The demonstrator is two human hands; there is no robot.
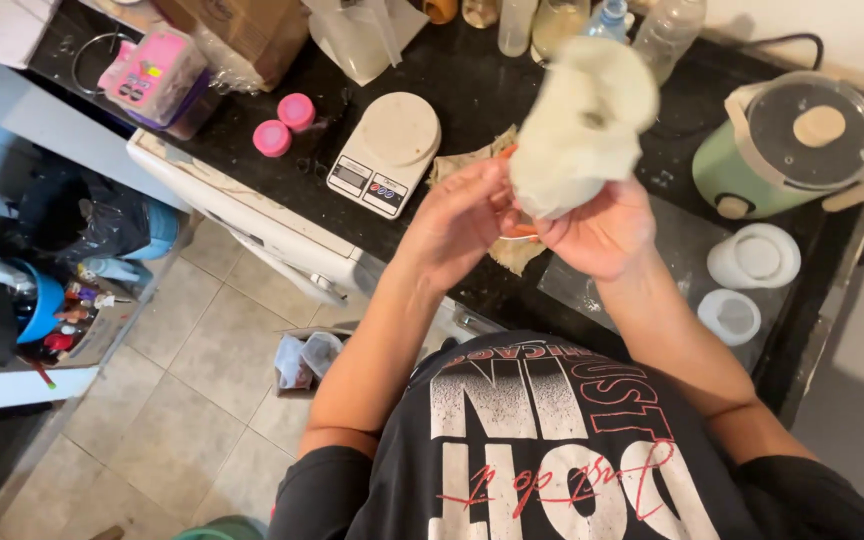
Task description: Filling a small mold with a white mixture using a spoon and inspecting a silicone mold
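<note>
Black counter [492, 90]; hands [542, 220] around pale pouch [582, 125].

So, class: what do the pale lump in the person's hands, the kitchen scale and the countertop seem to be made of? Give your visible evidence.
Pale lump: probably soft dough or a cloth-like mass; matte, cream, creased, blurred, so uncertain. Both the left hand and the right hand grip it. Kitchen scale: likely plastic; smooth, off-white, moulded. Countertop: apparently polished dark stone; black, speckled, slightly glossy.
</note>
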